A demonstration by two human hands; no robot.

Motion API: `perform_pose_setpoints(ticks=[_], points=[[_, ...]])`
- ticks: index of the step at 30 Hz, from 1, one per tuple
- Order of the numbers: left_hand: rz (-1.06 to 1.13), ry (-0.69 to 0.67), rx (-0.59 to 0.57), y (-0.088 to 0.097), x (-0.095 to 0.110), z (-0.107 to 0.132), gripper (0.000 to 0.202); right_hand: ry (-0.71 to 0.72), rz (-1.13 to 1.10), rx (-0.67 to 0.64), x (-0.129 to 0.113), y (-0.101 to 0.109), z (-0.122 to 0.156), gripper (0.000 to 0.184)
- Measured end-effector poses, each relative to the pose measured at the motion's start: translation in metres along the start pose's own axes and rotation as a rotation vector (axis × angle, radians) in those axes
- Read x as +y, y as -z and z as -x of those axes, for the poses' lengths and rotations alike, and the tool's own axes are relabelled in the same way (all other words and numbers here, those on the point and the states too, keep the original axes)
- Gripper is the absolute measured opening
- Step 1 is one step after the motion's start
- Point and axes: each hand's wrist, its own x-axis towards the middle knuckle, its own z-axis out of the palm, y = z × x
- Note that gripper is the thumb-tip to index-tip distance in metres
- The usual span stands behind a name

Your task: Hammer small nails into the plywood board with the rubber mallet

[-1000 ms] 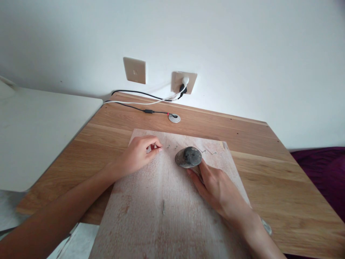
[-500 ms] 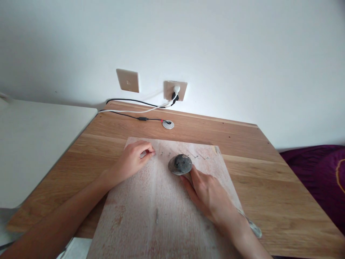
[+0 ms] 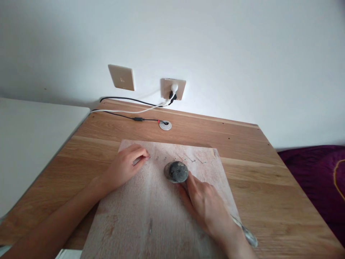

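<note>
My right hand (image 3: 208,201) is wrapped round a hammer (image 3: 176,172), whose dark, worn, rounded head hovers over the pale wooden board (image 3: 129,219). The handle's end shows beyond my wrist, at the right edge of the board. Near the board's far left corner, my left hand (image 3: 129,162) pinches thumb and forefinger together on what looks like a nail (image 3: 149,157), mostly hidden by the fingertips. To the right of it runs a row of several nails (image 3: 193,160) along the far part of the board, some leaning or bent. One loose nail (image 3: 150,226) lies nearer to me.
Under the board is a wooden desk (image 3: 258,187) against a white wall. Cables (image 3: 124,111) run across its back to a wall socket (image 3: 175,89) and a round grommet (image 3: 165,125). A white surface (image 3: 35,144) adjoins on the left; purple cloth (image 3: 312,172) lies at the right.
The hammer head has drawn back slightly towards me, uncovering more nails in the row. My left hand keeps its pinch at the same spot on the board. The view has shifted a little.
</note>
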Motion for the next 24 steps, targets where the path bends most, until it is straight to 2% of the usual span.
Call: perform_pose_setpoints(ticks=[4,7,12,17,24], points=[[-0.007,-0.033,-0.008,-0.0023,-0.0016,0.0004,0.01,-0.01,0.045,-0.006,-0.0021,-0.0001,-0.0007,0.01],[-0.02,-0.052,-0.018,-0.0033,-0.001,0.0005,0.011,-0.01,-0.003,-0.001,-0.0008,-0.0006,-0.0012,0.014],[-0.03,-0.032,-0.023,-0.0028,0.0004,0.0002,0.01,0.015,-0.008,0.034,0.0009,-0.0033,-0.0018,0.018],[-0.01,-0.025,-0.005,-0.0038,-0.0004,-0.0001,0.016,0.003,0.045,0.08,0.0002,-0.0079,-0.0032,0.02],[-0.01,-0.018,0.005,-0.0066,0.0013,-0.0001,0.015,0.001,0.022,0.08,0.0008,-0.0076,-0.0022,0.021]])
